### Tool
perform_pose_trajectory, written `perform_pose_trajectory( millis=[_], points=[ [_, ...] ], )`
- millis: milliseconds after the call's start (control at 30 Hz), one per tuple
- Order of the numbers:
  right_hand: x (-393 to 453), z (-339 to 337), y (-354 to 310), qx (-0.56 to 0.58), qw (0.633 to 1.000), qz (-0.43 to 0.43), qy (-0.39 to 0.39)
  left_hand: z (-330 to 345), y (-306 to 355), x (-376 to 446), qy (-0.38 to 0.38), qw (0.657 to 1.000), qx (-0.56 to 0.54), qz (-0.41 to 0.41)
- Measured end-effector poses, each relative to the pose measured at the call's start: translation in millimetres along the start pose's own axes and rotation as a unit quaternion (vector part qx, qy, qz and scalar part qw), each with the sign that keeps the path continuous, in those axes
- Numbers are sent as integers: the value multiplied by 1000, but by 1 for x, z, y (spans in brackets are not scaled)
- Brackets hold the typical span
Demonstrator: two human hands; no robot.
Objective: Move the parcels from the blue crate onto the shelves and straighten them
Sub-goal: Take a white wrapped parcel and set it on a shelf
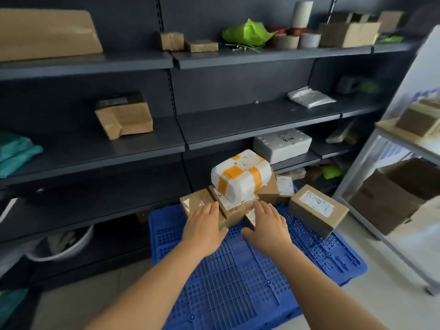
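Pickup step, judged: both hands reached for the parcel pile at the far end of the blue crate (238,270). Left hand (204,225) and right hand (266,222) lay flat on the brown boxes (228,210), fingers straight, gripping nothing. White parcel (240,177) sat on top. Next: grip one, lift to the shelves (238,125).

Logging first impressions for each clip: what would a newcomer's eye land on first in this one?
Most likely the white parcel with orange tape, perched on top of brown boxes at the far end of the blue crate. Just in front of it, the left hand and right hand reach in with fingers straight, at the brown boxes under it. Behind stand dark shelves with scattered parcels.
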State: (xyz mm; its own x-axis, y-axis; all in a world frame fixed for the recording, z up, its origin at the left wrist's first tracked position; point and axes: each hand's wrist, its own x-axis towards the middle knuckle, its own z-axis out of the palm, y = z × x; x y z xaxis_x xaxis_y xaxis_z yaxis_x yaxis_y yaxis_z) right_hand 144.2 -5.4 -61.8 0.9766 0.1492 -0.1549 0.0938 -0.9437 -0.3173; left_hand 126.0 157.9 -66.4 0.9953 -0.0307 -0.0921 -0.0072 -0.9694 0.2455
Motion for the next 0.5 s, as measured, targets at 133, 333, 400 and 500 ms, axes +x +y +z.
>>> perform_pose_trajectory(
  millis=[133, 333, 400, 500],
  points=[
    [46, 0, 18, 31, 999, 10, -12, 2, 3, 50, -6, 999, -31, -22],
    [132, 8, 45, 95, 994, 10, -44, 9, 1, 144, -10, 995, -50, -80],
    [162, 11, 54, 121, 990, 24, -62, 15, 0, 179, -12, 993, -59, -102],
    [203, 22, 66, 153, 984, 50, -80, 30, -4, 228, -24, 988, -81, -129]
  ],
)
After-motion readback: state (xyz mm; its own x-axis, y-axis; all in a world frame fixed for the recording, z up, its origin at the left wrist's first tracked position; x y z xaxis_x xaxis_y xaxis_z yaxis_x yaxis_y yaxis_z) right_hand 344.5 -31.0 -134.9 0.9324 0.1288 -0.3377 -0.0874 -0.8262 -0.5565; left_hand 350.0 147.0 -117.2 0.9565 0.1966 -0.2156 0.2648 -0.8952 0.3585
